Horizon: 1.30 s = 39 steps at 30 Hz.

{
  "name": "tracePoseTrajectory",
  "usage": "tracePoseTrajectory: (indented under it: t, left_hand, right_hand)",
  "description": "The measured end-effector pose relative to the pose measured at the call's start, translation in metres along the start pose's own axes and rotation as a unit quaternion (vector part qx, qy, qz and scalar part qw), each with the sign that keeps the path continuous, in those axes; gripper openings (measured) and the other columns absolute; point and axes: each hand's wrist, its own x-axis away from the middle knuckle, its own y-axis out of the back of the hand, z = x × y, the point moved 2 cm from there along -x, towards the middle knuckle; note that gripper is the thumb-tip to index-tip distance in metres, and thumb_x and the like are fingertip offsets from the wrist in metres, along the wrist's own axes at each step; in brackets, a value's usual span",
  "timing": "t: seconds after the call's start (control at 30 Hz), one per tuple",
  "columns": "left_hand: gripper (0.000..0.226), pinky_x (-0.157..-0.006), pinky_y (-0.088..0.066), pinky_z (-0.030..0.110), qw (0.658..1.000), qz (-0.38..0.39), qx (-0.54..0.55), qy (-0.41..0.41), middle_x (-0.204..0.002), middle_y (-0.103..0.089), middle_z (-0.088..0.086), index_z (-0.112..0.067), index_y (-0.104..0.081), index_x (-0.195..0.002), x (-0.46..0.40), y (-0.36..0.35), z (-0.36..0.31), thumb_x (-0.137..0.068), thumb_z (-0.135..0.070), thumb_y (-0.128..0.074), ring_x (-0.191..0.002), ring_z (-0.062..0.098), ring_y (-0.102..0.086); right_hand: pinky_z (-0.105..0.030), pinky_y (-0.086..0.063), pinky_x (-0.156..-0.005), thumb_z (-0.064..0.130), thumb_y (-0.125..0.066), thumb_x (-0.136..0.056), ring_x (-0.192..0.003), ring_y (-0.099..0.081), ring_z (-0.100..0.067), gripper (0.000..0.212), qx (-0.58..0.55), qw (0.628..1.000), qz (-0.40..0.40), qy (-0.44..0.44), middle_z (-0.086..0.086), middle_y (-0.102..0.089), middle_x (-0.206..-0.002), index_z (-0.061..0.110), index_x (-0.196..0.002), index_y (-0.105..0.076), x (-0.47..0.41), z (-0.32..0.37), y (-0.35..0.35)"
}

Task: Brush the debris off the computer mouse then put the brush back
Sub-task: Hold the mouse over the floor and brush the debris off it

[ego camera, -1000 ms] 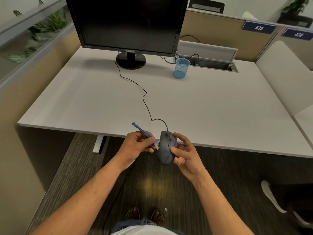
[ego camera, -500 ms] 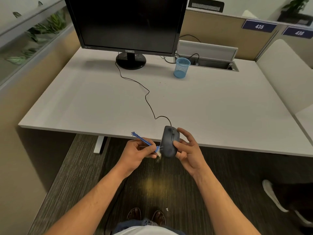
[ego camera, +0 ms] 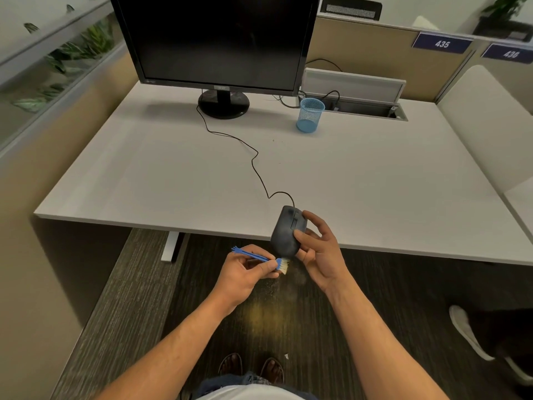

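Dropping from the matte dark-grey plastic computer mouse (ego camera: 288, 230), the small blue-handled pale-bristled brush (ego camera: 281, 265) is hanging at its six o'clock, left hand (ego camera: 248, 272) pinching it, right hand (ego camera: 318, 249) gripping the mouse; I'm judging brushing nearly finished, with returning the brush remaining.

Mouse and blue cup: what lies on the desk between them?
In the head view, only the mouse's black cable crosses bare white desk between mouse and cup.

Soft even light (edges bowed)
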Motion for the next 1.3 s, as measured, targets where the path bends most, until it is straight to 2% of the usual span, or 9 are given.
tracePoseTrajectory:
  t: [0.17, 0.33, 0.6, 0.7, 0.93, 1.17, 1.3]
  left_hand:
    - [0.013, -0.075, -0.062, 0.034, 0.999, 0.019, -0.043, -0.001, -0.092, -0.075, 0.008, -0.01, -0.074, -0.094, 0.002, 0.002, 0.004, -0.081, -0.012, -0.076, -0.093, 0.027, -0.074]
    - [0.023, -0.074, -0.061, 0.029, 1.0, -0.019, 0.003, -0.003, -0.097, -0.074, 0.013, -0.01, -0.074, -0.096, 0.0, 0.017, -0.005, -0.076, -0.02, -0.076, -0.094, 0.029, -0.073]
    - [0.024, -0.074, -0.06, 0.027, 0.996, -0.06, 0.039, -0.047, -0.091, -0.074, 0.014, -0.005, -0.071, -0.098, -0.019, 0.03, -0.024, -0.077, -0.017, -0.075, -0.091, 0.03, -0.074]
    - [0.024, -0.073, -0.06, 0.026, 0.996, -0.054, 0.033, -0.057, -0.091, -0.075, 0.012, -0.007, -0.071, -0.098, -0.026, 0.031, -0.029, -0.078, -0.02, -0.074, -0.089, 0.029, -0.074]
    - [0.024, -0.072, -0.06, 0.025, 0.997, -0.05, 0.022, -0.059, -0.091, -0.076, 0.009, -0.012, -0.072, -0.098, -0.044, 0.029, -0.039, -0.079, -0.025, -0.074, -0.087, 0.025, -0.074]
    - [0.011, -0.071, -0.06, 0.024, 0.999, -0.023, 0.013, -0.036, -0.088, -0.075, 0.009, -0.021, -0.077, -0.088, -0.043, 0.027, -0.04, -0.078, -0.025, -0.075, -0.084, 0.024, -0.074]
    - [0.012, -0.072, -0.06, 0.026, 1.0, 0.007, -0.011, -0.024, -0.085, -0.075, 0.01, -0.013, -0.075, -0.092, -0.034, 0.023, -0.034, -0.082, -0.019, -0.073, -0.081, 0.025, -0.074]
  right_hand:
    - [-0.044, -0.061, -0.078, 0.005, -0.081, -0.071, -0.111, -0.07, -0.032, 0.055, 0.003, 1.0, -0.006, 0.004, -0.016, -0.069, -0.123, 0.023, -0.122, -0.071, 0.0, 0.002, 0.002]
    - [-0.046, -0.06, -0.081, 0.002, -0.081, -0.072, -0.113, -0.07, -0.033, 0.054, -0.017, 1.0, 0.013, -0.001, -0.016, -0.071, -0.121, 0.023, -0.121, -0.072, 0.001, 0.002, 0.008]
    - [-0.047, -0.06, -0.082, 0.008, -0.09, -0.063, -0.116, -0.068, -0.036, 0.065, 0.007, 0.999, 0.038, -0.005, -0.017, -0.071, -0.12, 0.022, -0.123, -0.071, 0.005, -0.002, 0.006]
    - [-0.048, -0.059, -0.084, 0.007, -0.088, -0.066, -0.12, -0.065, -0.038, 0.066, 0.019, 0.998, 0.059, -0.013, -0.023, -0.066, -0.128, 0.023, -0.127, -0.069, 0.007, -0.002, 0.004]
    - [-0.045, -0.06, -0.081, 0.002, -0.08, -0.074, -0.121, -0.063, -0.04, 0.067, 0.039, 0.992, 0.116, -0.035, -0.024, -0.066, -0.129, 0.021, -0.135, -0.062, 0.015, -0.003, 0.0]
    - [-0.043, -0.061, -0.076, 0.003, -0.08, -0.073, -0.117, -0.065, -0.039, 0.071, 0.03, 0.993, 0.11, -0.035, -0.025, -0.066, -0.127, 0.019, -0.138, -0.058, 0.016, -0.002, 0.004]
    - [-0.042, -0.061, -0.077, 0.007, -0.084, -0.068, -0.115, -0.068, -0.036, 0.07, 0.023, 0.995, 0.091, -0.022, -0.022, -0.069, -0.125, 0.021, -0.134, -0.063, 0.012, 0.002, 0.006]
